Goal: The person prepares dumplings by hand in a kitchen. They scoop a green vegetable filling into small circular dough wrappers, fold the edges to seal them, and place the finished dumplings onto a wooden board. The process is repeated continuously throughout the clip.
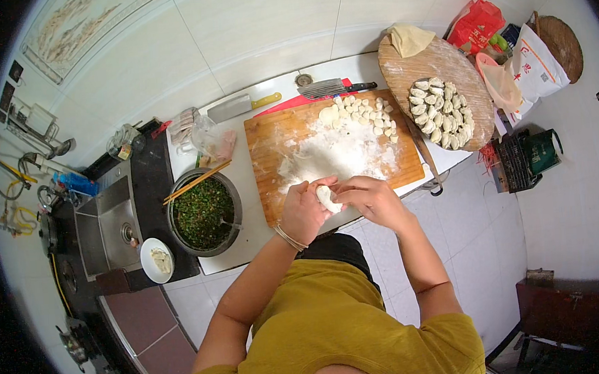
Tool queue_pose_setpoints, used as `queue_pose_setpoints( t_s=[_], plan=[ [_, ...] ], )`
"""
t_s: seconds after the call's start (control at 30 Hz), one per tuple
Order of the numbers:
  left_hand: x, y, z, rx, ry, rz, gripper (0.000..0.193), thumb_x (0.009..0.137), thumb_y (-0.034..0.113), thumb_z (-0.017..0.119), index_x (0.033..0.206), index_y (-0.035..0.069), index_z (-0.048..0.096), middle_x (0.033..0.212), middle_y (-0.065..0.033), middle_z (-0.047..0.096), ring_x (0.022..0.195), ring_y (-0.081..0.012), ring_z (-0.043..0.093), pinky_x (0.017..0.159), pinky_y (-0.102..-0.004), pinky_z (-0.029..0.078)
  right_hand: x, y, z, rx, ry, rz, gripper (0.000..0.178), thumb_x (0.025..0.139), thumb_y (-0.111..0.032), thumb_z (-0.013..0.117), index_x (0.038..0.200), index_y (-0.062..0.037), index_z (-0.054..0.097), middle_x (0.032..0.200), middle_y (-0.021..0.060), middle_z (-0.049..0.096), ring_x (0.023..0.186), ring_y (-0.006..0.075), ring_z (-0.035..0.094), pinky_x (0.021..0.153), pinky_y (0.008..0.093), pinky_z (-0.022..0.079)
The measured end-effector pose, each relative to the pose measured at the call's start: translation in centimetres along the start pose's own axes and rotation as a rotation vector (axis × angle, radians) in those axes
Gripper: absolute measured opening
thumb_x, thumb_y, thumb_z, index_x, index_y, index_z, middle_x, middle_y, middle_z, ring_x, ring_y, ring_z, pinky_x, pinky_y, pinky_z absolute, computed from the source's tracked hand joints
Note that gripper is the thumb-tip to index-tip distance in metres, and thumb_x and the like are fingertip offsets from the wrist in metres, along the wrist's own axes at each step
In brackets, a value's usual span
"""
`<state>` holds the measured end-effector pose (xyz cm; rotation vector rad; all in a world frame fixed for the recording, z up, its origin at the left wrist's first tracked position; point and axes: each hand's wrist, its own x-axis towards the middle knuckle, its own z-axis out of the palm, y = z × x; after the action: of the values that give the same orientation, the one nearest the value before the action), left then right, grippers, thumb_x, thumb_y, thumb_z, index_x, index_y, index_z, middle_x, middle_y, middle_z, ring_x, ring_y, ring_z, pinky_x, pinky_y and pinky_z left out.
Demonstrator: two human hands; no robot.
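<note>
Holding the dumpling (325, 198) at the near edge of the board (264, 155), your left hand (304, 211) curls round it, your right hand (377, 200) pinches its right side; its underside is hidden.

The left hand (302, 213) and right hand (377, 201) cover parts of the white dumpling (326, 199); I can't tell whether it's sealed. One end of a pale handle (232, 225) is buried in the green filling (201, 212). The yellow shirt (335, 322) is cut off at the bottom.
</note>
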<state>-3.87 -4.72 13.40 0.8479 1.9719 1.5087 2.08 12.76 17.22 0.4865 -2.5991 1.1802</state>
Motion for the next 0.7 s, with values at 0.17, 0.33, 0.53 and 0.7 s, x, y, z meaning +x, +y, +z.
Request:
queue_pose_setpoints(
  t_s=[0.17,0.33,0.53,0.7],
  plan=[
    [0.1,0.4,0.0,-0.794,0.018,-0.268,0.036,0.086,0.012,0.054,0.119,0.0,0.049,0.111,-0.0122,0.058,0.099,-0.022,0.057,0.083,-0.0314,0.05,0.0,0.4,0.2,0.083,-0.025,-0.024,0.014,0.068,0.002,0.066,0.081,-0.0033,0.065,0.084,0.0082,0.064,0.076,0.0243,0.063,0.066,0.0314,0.052],
    [-0.2,-1.0,0.8,0.106,0.118,0.095,0.047,0.078,0.004,0.063,0.122,0.004,0.048,0.108,-0.0084,0.06,0.085,-0.0181,0.06,0.075,-0.0288,0.05,-0.2,0.3,0.9,0.097,0.003,0.058,0.011,0.066,0.004,0.066,0.075,-0.0012,0.062,0.08,0.0096,0.063,0.072,0.0258,0.062,0.062,0.0337,0.051],
    [0.1,-0.2,1.2,-0.195,-0.002,-0.186,0.043,0.09,0.02,0.055,0.127,0.002,0.043,0.108,-0.0072,0.057,0.094,-0.0165,0.057,0.086,-0.031,0.046,-0.6,0.2,2.7,-0.02,0.095,0.258,0.012,0.065,0.003,0.066,0.067,-0.002,0.054,0.07,0.0087,0.061,0.061,0.022,0.061,0.055,0.0295,0.049],
    [0.1,-1.5,2.9,-1.1,0.098,-0.155,0.037,0.097,0.024,0.043,0.127,0.002,0.044,0.109,-0.0062,0.055,0.101,-0.0142,0.054,0.088,-0.0292,0.045,-0.6,-0.4,3.2,-0.014,0.167,0.407,0.015,0.068,0.0,0.068,0.072,-0.0027,0.053,0.065,0.0082,0.06,0.054,0.0172,0.06,0.052,0.0268,0.048]
  ],
)
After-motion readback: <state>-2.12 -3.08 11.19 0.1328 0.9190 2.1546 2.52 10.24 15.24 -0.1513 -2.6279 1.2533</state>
